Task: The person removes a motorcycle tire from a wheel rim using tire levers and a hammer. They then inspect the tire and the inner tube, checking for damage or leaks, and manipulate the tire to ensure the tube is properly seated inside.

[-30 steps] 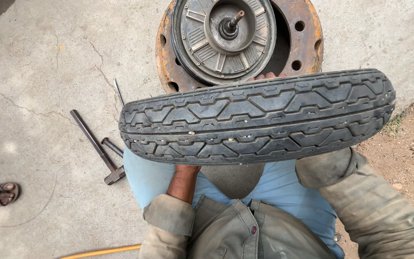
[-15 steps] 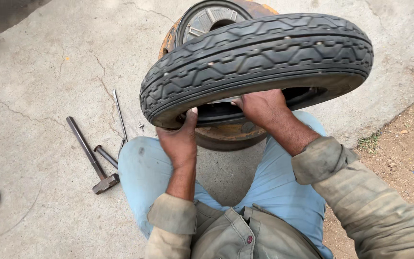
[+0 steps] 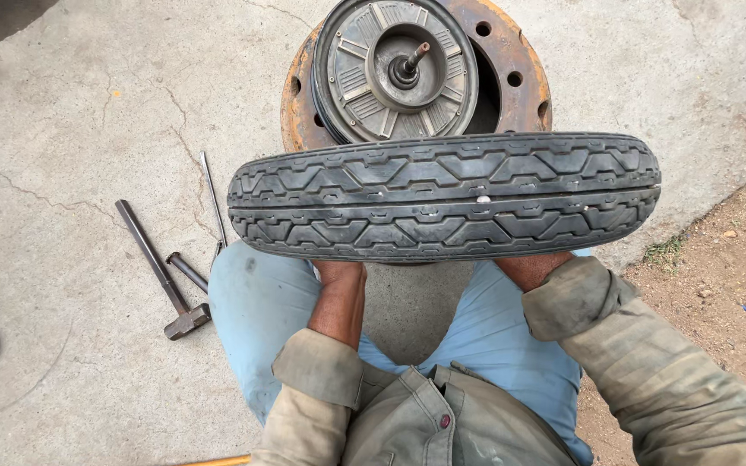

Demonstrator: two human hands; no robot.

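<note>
Lifted clear of the hub wheel point(image 3: 395, 69) at twelve o'clock, the black tyre point(image 3: 444, 197) is gripped underneath by left hand point(image 3: 338, 272) and right hand point(image 3: 533, 266), fingers hidden; the hub is bare, the hammer point(image 3: 159, 272) unused at nine.

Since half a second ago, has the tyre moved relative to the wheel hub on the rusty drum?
Yes. The tyre has come down toward the person, uncovering the wheel hub on the rusty drum that it partly hid before.
</note>
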